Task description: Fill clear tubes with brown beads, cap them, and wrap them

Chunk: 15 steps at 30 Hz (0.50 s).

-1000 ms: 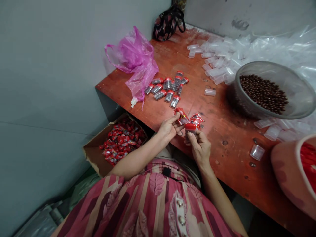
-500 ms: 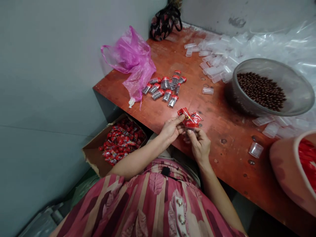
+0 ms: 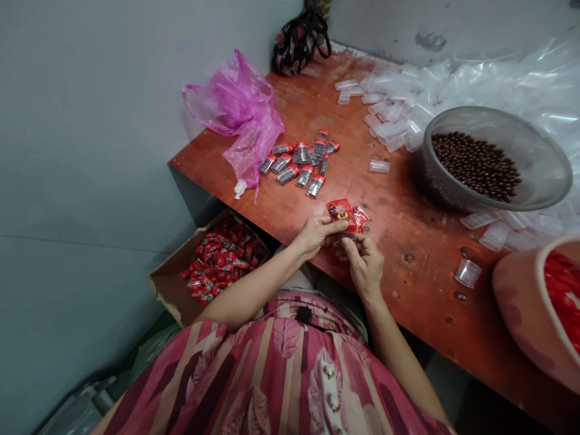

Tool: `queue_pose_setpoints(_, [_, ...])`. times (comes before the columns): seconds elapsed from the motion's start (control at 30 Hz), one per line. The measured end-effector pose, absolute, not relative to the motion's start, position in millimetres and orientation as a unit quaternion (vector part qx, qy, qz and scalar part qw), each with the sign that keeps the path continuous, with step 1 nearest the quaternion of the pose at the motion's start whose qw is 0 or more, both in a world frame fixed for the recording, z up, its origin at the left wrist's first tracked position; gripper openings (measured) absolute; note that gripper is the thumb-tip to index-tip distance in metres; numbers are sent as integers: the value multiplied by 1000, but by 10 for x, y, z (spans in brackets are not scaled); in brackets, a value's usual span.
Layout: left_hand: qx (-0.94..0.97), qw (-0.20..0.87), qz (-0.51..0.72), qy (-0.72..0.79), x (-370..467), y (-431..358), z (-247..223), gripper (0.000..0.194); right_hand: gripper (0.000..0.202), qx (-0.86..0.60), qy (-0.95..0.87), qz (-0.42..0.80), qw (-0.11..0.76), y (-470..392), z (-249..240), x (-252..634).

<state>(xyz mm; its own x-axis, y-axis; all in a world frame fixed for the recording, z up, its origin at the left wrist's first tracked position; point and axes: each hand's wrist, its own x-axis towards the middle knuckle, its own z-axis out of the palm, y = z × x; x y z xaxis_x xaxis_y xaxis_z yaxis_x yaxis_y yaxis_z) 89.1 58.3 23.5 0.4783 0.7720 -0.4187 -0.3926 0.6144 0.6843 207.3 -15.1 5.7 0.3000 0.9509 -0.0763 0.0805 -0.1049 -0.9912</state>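
Near the table's front edge, my left hand [image 3: 319, 234] pinches a red printed wrapper [image 3: 341, 210], its thumb lying across the lower part. My right hand [image 3: 364, 260] is closed at the wrapper's lower right, thumb and fingers on a small container that is mostly hidden below the red plastic. Both hands nearly touch. Beyond them lie several small filled containers with red caps [image 3: 304, 175]. A single clear container [image 3: 379, 165] rests farther right, and another [image 3: 467, 273] lies near the pink tub.
A grey bowl of brown balls [image 3: 475, 166] stands at right, before a heap of clear containers [image 3: 394, 121]. The pink tub [image 3: 516, 302] holds red pieces. A pink bag [image 3: 249, 115] lies at left, above a carton [image 3: 172, 284] of red packets. A dark bag [image 3: 296, 45] sits behind.
My left thumb has moved down and right over the wrapper, and more of its printed face shows. The view has shifted slightly.
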Motion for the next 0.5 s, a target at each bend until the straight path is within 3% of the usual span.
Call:
queue_pose_setpoints(0.17, [335,808,324,360,835,627,242,41,33,-521,-311,574,550,-71,86,2096])
queue_pose_setpoints(0.4, [277,818,357,355,920,587,210,45,25,-602,-424,421,531,-122,112,2055])
queue_pose_setpoints(0.5, [280,828,345,343,916,569,221,44,25,-589,-413,438,539,-123,90,2051])
